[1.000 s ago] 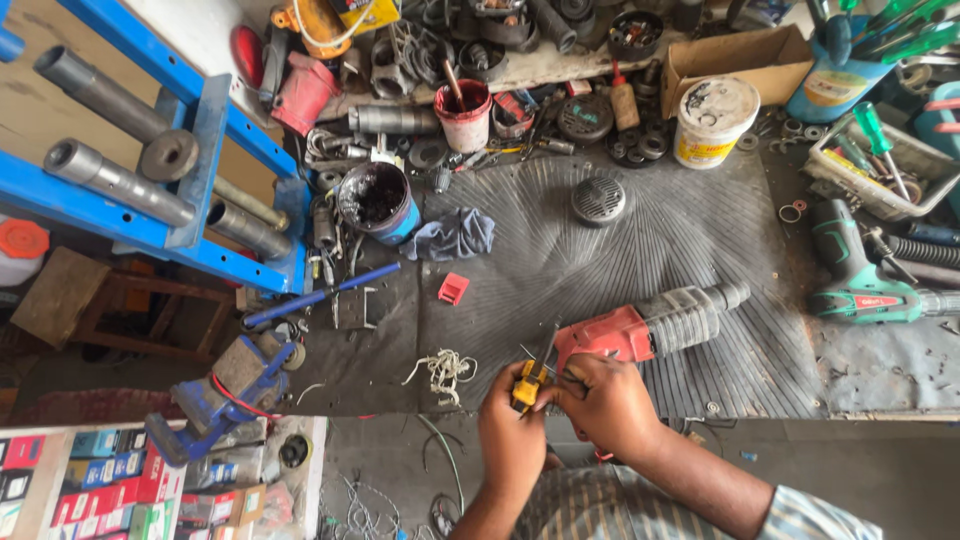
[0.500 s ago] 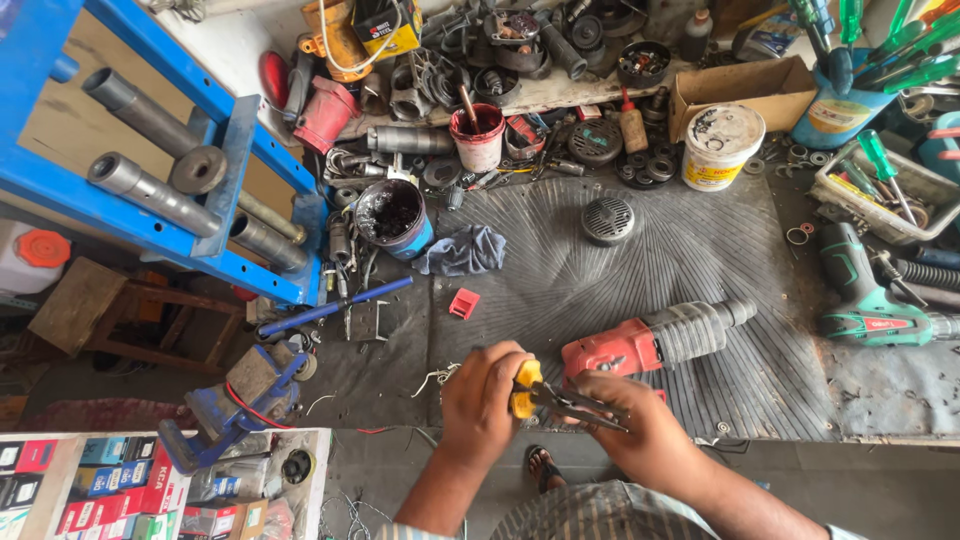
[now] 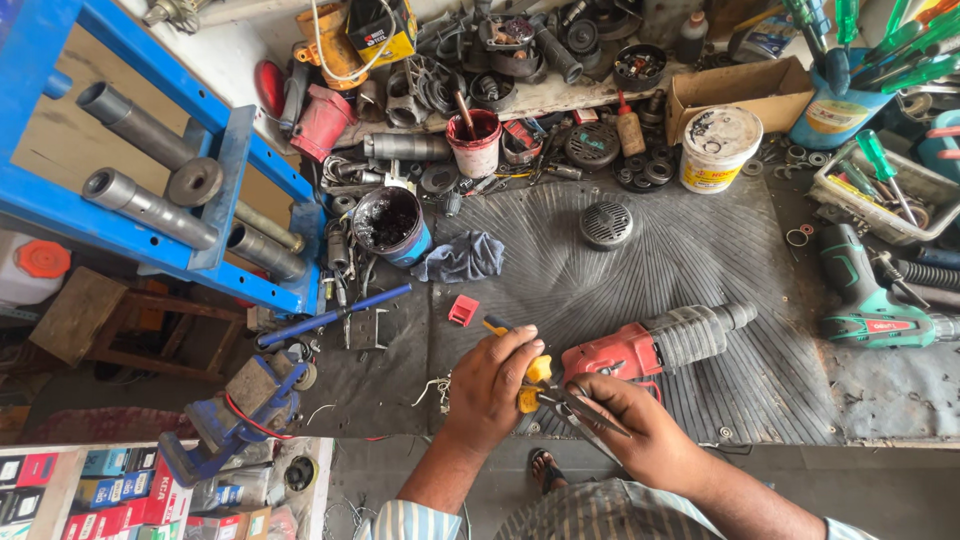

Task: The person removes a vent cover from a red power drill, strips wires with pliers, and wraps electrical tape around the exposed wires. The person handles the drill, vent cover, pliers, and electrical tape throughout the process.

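Gripping yellow-handled pliers (image 3: 535,385) together, the left hand (image 3: 490,385) and right hand (image 3: 625,425) work beside the red drill (image 3: 650,345) (steadying seems needed next).

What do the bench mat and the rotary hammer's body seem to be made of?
Bench mat: probably dark rubber, matte, with moulded ribs fanning outward. Rotary hammer: glossy red shell, likely plastic, with a dull grey front that could be metal.

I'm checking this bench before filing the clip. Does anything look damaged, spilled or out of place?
Nothing looks spilled or broken, though the bench is crowded. The red rotary hammer lies on its side on the ribbed mat. The left hand and right hand hold yellow-handled pliers beside it. A round vent cover lies loose.
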Demonstrator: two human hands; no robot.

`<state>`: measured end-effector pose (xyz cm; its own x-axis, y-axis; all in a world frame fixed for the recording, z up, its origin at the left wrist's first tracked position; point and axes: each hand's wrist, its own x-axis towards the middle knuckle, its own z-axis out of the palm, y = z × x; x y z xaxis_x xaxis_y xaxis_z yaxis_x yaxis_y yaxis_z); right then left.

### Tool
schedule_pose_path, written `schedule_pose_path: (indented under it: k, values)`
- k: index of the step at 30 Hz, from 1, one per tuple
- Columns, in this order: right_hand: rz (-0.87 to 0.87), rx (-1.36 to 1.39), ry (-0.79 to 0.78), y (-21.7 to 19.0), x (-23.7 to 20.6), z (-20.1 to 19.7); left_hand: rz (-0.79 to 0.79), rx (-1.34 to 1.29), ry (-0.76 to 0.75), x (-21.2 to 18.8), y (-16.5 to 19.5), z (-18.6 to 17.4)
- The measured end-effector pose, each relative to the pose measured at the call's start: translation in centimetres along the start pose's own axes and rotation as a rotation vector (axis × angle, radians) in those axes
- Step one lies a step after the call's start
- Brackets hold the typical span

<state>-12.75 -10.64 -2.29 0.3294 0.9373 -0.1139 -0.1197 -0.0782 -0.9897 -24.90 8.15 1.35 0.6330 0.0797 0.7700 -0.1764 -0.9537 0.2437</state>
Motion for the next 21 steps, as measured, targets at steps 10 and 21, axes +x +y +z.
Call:
schedule_pose_path:
  k: [10, 21]
  values:
    - [0.027, 0.147, -0.036, -0.6, 0.5, -0.4, -0.061, 0.006, -0.055, 0.4, -0.3, 0.4]
    - [-0.123, -0.507, 0.002, -4.4, 1.0, 0.6, -0.984, -0.802, -0.690, -0.5, 1.7, -3.0]
